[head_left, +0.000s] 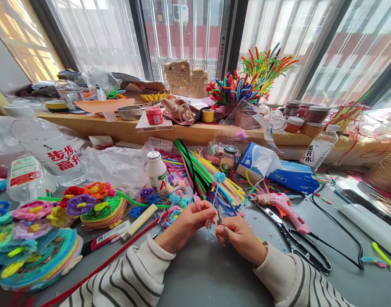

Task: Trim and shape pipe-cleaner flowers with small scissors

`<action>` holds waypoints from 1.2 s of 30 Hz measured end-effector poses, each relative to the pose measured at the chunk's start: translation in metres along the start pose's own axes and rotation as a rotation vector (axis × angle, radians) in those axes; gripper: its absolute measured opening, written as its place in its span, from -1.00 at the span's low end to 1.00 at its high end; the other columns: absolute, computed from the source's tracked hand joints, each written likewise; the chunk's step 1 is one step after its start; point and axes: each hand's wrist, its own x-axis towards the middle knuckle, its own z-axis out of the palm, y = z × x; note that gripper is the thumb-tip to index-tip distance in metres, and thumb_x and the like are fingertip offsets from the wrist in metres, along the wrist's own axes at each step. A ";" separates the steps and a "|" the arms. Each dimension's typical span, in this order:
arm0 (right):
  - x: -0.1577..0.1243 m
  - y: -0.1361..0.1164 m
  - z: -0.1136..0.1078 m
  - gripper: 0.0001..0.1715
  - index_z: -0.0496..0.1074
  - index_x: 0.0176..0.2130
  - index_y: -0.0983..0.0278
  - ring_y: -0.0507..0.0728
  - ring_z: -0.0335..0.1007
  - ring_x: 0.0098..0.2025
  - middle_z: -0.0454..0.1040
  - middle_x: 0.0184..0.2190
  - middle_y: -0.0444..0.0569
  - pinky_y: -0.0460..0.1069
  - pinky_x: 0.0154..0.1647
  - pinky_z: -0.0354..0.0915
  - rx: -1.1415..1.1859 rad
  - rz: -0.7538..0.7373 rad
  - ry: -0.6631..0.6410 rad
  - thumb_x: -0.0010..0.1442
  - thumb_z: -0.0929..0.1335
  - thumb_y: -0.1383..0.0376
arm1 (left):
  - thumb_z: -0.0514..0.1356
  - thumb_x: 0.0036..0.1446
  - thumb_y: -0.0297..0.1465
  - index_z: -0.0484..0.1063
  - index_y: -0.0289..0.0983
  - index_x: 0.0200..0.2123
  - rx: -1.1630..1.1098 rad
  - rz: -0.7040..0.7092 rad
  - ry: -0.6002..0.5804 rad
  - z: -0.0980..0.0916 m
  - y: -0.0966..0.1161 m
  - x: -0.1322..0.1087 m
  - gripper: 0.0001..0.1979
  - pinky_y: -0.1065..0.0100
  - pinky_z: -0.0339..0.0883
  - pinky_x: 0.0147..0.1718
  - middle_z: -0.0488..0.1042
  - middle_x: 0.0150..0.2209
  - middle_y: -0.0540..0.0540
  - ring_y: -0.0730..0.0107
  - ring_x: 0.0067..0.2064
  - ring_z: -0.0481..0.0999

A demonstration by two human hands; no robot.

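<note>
My left hand [195,217] pinches the stem of a light blue pipe cleaner flower [219,177], its curled head standing above my fingers. A pale blue end of the stem hangs below my fingertips. Closed around a small pair of scissors [219,221] is my right hand [241,236], with the blades pointing up beside the stem. Whether the blades touch the stem, I cannot tell. Behind my hands lies a spread bundle of pipe cleaners [195,170] in green, black, pink, yellow and white. Small pipe cleaner flowers [174,198] lie beyond my left hand.
To the right are a pink glue gun [283,207], large black-handled scissors [288,234] and a blue tissue pack [291,175]. Flower-covered discs [43,260], a utility knife [107,236] and a water bottle [48,149] are at left. A white bottle [156,170] stands near the bundle.
</note>
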 end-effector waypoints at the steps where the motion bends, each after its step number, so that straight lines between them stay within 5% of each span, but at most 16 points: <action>1: 0.000 0.000 0.000 -0.31 0.22 -0.75 0.34 -0.05 0.11 -0.65 0.21 -0.76 -0.15 -0.14 -0.56 0.06 -0.001 -0.007 -0.007 0.07 0.07 -0.09 | 0.16 -0.07 -0.39 0.28 -0.33 -0.58 0.001 -0.003 0.015 0.000 0.000 0.000 -0.85 0.49 0.07 -0.49 0.29 -0.60 0.05 0.60 -0.54 0.19; 16: -0.002 -0.002 -0.001 -0.26 0.25 -0.72 0.35 -0.05 0.08 -0.65 0.20 -0.74 -0.14 -0.13 -0.57 0.05 0.090 -0.051 -0.057 0.03 0.03 -0.15 | 0.17 -0.09 -0.37 0.29 -0.32 -0.59 0.047 -0.041 0.026 0.000 0.000 0.000 -0.84 0.50 0.08 -0.49 0.32 -0.62 0.04 0.58 -0.53 0.24; 36: 0.000 -0.001 0.000 -0.30 0.20 -0.75 0.34 -0.06 0.05 -0.66 0.15 -0.76 -0.16 -0.13 -0.58 0.05 0.107 0.018 0.039 0.02 0.07 -0.14 | 0.20 -0.14 -0.37 0.25 -0.32 -0.61 0.114 0.000 0.050 -0.001 -0.003 0.001 -0.81 0.47 0.05 -0.51 0.24 -0.65 0.08 0.58 -0.54 0.20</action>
